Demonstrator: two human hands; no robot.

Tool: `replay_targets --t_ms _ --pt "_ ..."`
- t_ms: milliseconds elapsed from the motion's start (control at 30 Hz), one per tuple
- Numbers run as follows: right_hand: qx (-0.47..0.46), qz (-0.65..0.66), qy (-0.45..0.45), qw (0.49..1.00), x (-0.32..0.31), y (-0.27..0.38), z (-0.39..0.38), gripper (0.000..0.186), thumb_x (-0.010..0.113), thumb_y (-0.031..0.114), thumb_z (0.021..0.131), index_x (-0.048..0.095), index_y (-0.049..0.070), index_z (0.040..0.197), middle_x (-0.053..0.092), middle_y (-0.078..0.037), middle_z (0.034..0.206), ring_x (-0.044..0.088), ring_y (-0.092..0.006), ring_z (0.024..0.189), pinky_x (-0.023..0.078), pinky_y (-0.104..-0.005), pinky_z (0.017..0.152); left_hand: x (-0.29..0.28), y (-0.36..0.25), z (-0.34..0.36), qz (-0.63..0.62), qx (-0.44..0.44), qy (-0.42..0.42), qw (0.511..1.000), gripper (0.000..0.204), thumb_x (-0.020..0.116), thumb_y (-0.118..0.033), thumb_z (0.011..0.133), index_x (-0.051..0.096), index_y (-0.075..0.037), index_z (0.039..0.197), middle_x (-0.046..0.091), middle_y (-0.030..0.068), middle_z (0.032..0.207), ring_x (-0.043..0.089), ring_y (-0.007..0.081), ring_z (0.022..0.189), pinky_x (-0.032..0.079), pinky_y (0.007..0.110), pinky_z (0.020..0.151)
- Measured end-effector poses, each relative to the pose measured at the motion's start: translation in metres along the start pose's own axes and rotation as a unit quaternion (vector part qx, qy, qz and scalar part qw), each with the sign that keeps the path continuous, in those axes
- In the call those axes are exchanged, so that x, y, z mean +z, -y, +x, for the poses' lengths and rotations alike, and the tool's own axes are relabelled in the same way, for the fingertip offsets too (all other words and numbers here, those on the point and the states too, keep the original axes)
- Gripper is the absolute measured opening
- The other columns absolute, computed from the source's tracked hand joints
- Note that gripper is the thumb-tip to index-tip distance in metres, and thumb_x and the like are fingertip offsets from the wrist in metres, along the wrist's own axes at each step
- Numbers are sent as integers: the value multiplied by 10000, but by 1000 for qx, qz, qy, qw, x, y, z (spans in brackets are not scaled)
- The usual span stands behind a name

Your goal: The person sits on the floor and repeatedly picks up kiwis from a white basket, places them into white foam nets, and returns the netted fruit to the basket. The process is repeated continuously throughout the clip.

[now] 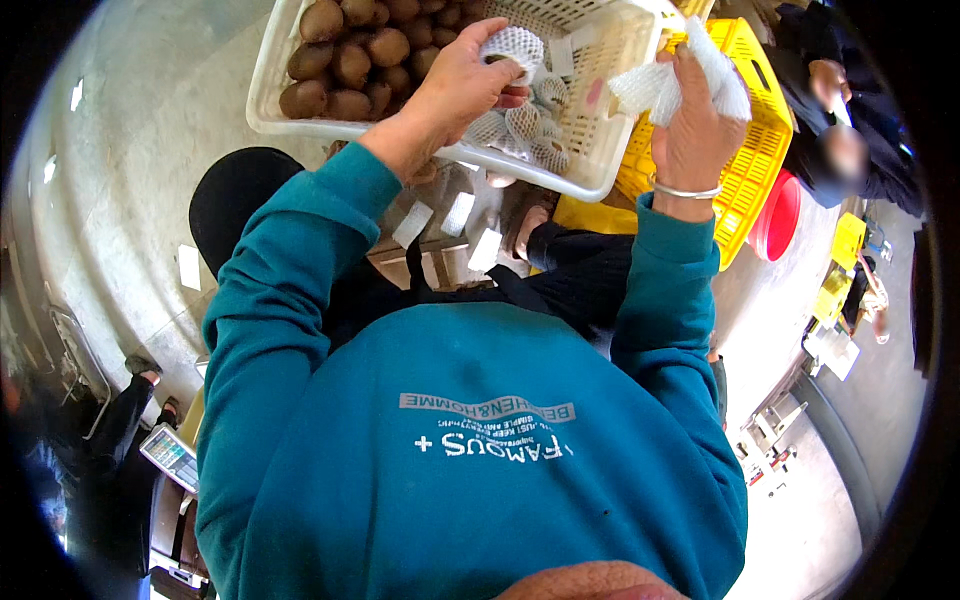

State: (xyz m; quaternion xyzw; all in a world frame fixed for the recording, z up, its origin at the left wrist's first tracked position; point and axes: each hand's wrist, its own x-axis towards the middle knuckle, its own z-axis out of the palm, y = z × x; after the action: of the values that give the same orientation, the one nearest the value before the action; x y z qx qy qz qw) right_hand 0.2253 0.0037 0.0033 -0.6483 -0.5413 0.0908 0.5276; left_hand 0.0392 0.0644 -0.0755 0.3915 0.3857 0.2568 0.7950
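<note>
A white plastic crate stands in front of me, with loose brown kiwifruit heaped in its left part. Kiwifruit in white foam nets lie toward its middle. Above them, my left hand grips a white foam net sleeve between thumb and fingers; whether a fruit is inside I cannot tell. Over the crate's right end, my right hand is closed on a bunch of flat white foam net sleeves. The fingertips of that hand are partly hidden by the foam.
A yellow crate sits right of the white one, with a red bucket beside it. Several foam pieces are scattered below the crate. A black round seat is at left. Another person is at far right; a scale stands lower left.
</note>
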Motion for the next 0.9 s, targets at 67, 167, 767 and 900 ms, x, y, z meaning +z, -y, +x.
replay_targets --t_ms 67,167,767,900 --pt "210 223 -53 950 10 5 -4 197 508 43 813 595 37 990 646 -118 901 610 -266 852 481 -371 724 2 7 3 30 -26 25 999 597 571 -84 868 273 -94 1386 553 143 1069 612 208 852 544 331 740" --pt "266 278 -3 923 8 -4 -10 191 578 41 820 604 27 1009 645 -84 897 622 -206 806 505 -309 712 -2 10 1 116 -53 42 991 641 611 -134 856 257 -34 1381 538 158 1084 579 203 938 524 313 784" --pt "357 466 335 737 23 17 -25 463 630 147 824 433 1 1216 618 -140 964 586 -158 700 471 -249 598 -13 -27 -22 -46 79 111 990 232 519 -82 910 544 -30 1135 603 64 1022 617 133 871 520 259 823" --pt "356 395 309 789 26 15 -17 451 641 133 820 455 -15 1203 617 -124 964 573 -144 683 467 -244 598 -22 -26 -20 -62 97 14 993 179 558 -106 892 571 -31 1054 619 51 941 621 127 800 529 250 709"
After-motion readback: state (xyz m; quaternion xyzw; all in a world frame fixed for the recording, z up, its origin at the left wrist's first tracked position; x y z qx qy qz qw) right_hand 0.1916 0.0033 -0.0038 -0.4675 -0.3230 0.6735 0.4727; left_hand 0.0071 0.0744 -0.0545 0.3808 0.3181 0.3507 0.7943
